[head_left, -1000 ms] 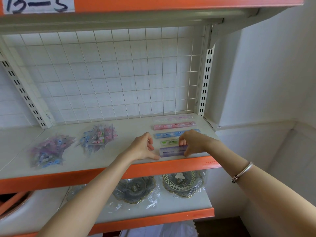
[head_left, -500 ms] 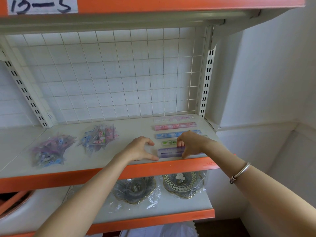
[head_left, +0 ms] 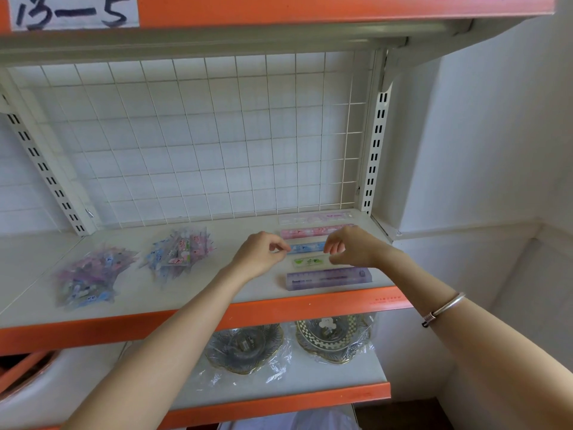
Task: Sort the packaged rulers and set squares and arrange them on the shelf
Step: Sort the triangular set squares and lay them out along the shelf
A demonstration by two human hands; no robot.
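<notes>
In the head view, 5 packaged rulers are lying in a row on the right part of the shelf (head_left: 31,268), each running left to right, one behind another. The purple ruler (head_left: 328,278) is lying nearest, just behind the orange front edge. Behind it the shorter green ruler (head_left: 310,261) is lying, then the blue ruler (head_left: 307,247), the pink ruler (head_left: 310,232), and farthest the pale ruler (head_left: 316,218), close to the wire grid (head_left: 186,135). Both arms are reaching in from the near side. The left hand (head_left: 260,254) is hanging at the left end of the blue ruler with its fingers curled and its thumb and forefinger meeting by that end; whether it is gripping the ruler cannot be told. The right hand (head_left: 350,246) is hovering over the right ends of the blue and green rulers with its fingers loosely curled downward, and whether it is holding anything cannot be told. A bangle (head_left: 443,308) is sitting on the right forearm. Farther left, 2 heaps of packaged set squares are lying well apart from the rulers: the right heap (head_left: 179,251) at mid-shelf and the left heap (head_left: 90,277) nearer the front. A label (head_left: 71,10) reading 13-5 is showing on the orange beam above. On the lower shelf (head_left: 310,380), 2 dishes in clear wrap are sitting side by side, the left dish (head_left: 245,346) and the right dish (head_left: 333,339).
</notes>
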